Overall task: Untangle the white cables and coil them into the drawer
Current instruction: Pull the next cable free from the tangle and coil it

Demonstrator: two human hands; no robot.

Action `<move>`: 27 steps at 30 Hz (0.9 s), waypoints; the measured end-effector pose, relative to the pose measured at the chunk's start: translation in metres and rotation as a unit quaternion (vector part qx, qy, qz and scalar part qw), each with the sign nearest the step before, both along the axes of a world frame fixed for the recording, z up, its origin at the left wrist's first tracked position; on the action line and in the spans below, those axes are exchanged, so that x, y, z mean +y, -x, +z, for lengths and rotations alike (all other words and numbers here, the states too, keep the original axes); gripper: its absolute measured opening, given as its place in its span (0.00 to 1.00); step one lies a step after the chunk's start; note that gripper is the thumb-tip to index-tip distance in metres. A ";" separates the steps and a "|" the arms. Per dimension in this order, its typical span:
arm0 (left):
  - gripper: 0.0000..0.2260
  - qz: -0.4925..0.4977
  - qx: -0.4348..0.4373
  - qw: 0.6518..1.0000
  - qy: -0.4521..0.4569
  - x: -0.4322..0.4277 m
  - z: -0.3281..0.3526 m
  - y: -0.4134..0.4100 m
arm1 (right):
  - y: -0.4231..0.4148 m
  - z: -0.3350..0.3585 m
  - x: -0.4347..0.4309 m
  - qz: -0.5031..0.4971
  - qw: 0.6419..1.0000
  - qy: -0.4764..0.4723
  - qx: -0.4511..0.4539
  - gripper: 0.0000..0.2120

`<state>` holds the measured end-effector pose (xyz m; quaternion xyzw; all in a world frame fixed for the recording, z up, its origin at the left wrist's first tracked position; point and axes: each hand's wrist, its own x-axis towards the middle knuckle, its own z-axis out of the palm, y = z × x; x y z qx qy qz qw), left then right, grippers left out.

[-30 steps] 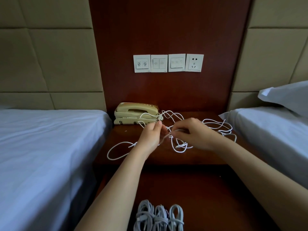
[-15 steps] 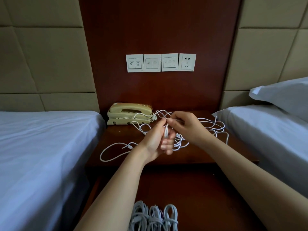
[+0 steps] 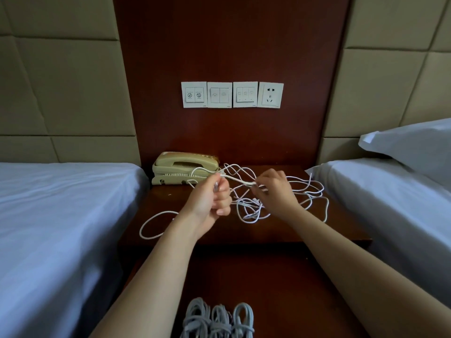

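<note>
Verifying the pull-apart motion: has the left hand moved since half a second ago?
Yes. The left hand has shifted left, toward the right end of the phone and away from the right hand, with a cable now stretched between them.

Tangled cables (image 3: 238,180): plain white is recorded.
Coiled cables (image 3: 217,318) in the drawer (image 3: 305,289): seen as grey-white in shadow, possibly the same white.
Telephone (image 3: 185,164): finished in cream-beige.
Surface (image 3: 329,230), drawer and wall panel (image 3: 231,45): dark reddish-brown wood is noted throughout.
Switch plates (image 3: 219,94): white, marked with small grey symbols.
Socket plate (image 3: 271,95): white, with dark slots.
Padded wall panels (image 3: 61,81): tan, divided by seams into rectangles.
Left bed sheet (image 3: 61,203), right bed sheet (image 3: 390,191) and pillow (image 3: 410,142): white, tinged pale blue.
</note>
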<state>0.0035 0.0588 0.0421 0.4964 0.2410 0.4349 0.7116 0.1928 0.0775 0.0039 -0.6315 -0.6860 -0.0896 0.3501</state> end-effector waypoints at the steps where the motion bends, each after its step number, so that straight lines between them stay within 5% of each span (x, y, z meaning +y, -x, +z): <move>1: 0.21 0.015 -0.008 1.000 0.008 0.003 0.000 0.002 | -0.004 0.003 0.004 -0.023 1.000 0.017 -0.002 0.09; 11: 0.18 0.195 -0.091 0.973 0.083 0.035 -0.002 0.040 | -0.054 0.045 0.016 -0.148 0.982 0.087 0.082 0.13; 16: 0.17 0.230 -0.069 0.966 0.098 0.042 -0.006 0.045 | -0.047 0.062 0.012 -0.065 0.990 0.034 0.120 0.13; 27: 0.19 0.175 0.002 0.982 0.070 0.028 -0.009 0.033 | -0.023 0.076 -0.050 -0.002 0.974 -0.213 -0.071 0.08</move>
